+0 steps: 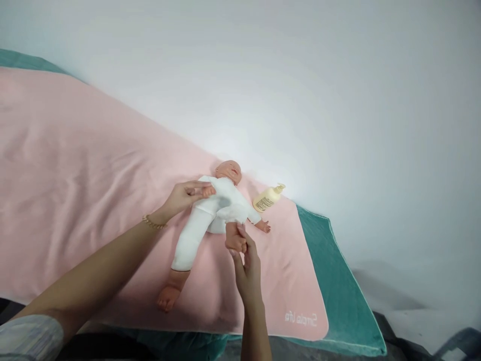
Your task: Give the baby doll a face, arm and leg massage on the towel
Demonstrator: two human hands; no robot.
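Note:
A baby doll [191,235] with a white cloth body lies on its back on a pink blanket [93,165]. My left hand [182,197] pinches one of the doll's arms at its small hand, over the chest. Lower down, my right hand [248,263] grips the doll's foot, and that leg is raised and bent. The other leg stretches toward me, while the doll's other arm lies out to the right. Near that arm, a pale yellow pump bottle [266,198] lies tilted on the blanket.
Beneath the blanket is a green cover [326,265], showing at the right and front edges. A white wall [300,90] rises directly behind the doll and bottle. Dark objects [462,343] stand on the floor at the lower right.

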